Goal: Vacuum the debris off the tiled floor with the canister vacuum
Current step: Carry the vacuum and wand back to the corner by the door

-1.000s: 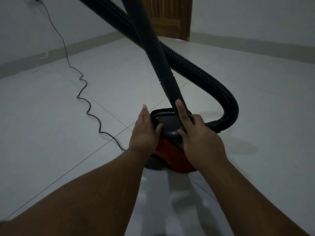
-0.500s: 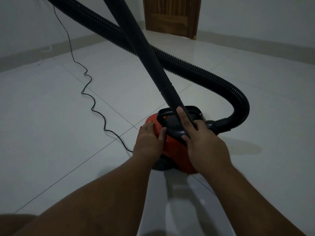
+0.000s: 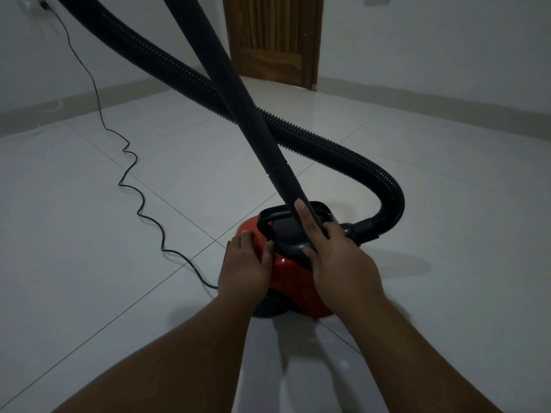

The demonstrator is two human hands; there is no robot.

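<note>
The red canister vacuum (image 3: pixel 287 271) sits on the white tiled floor (image 3: pixel 104 234), with a black carry handle (image 3: pixel 269 217) on top. My left hand (image 3: pixel 243 265) lies on the canister's left side, fingers on the red shell and thumb against the handle. My right hand (image 3: pixel 337 259) grips the lower end of the black wand (image 3: pixel 247 114), index finger stretched along it. The wand rises up and left out of view. The ribbed hose (image 3: pixel 343 152) loops from the canister's right end up to the top left, crossing behind the wand. Debris is too small to make out.
A thin black power cord (image 3: pixel 140 204) snakes across the floor from a wall socket (image 3: pixel 43 4) at top left to the canister's back. A wooden door (image 3: pixel 274 40) stands shut in the far wall. A skirting band (image 3: pixel 432 99) runs along the walls.
My left hand slid off the carry handle onto the red shell's left side. My right hand stayed on the wand. My view tilted up, so the canister sits lower in the frame.
</note>
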